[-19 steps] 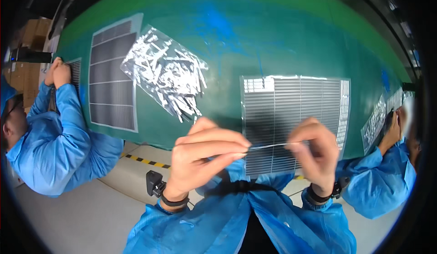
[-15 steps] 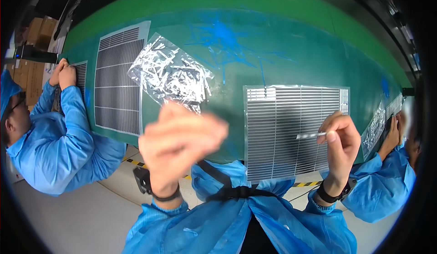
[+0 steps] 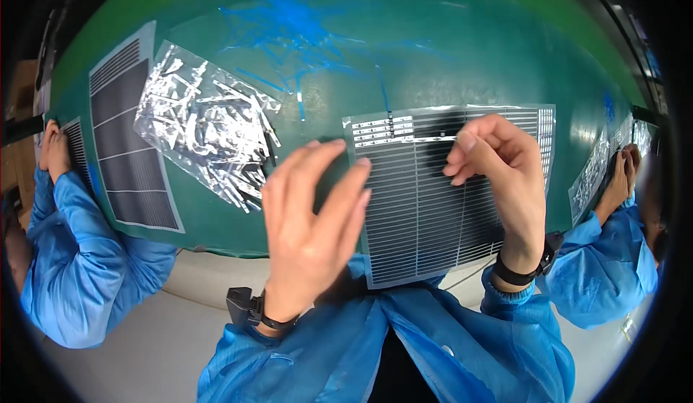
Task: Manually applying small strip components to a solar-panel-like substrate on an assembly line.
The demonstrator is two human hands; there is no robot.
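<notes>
My right hand pinches the end of a thin white strip between thumb and fingers. The strip stretches leftward over the upper rows of a dark sheet ruled with pale lines. Short white strips with dark marks fill several rows at the sheet's upper left corner. Whether the held strip touches the sheet, I cannot tell. My left hand hovers at the sheet's left edge, fingers spread and nothing in them. Left of it lies a clear plastic bag full of loose silvery-white strips.
A tangle of thin blue strips lies at the far side of the green table. Another dark lined sheet sits at the left. Co-workers in blue work at both sides, one hand pair left, another right.
My right hand has carried the strip away from me, to the sheet's upper rows. My left hand has spread its fingers. The whole view has shifted, with the table's things now further left.
</notes>
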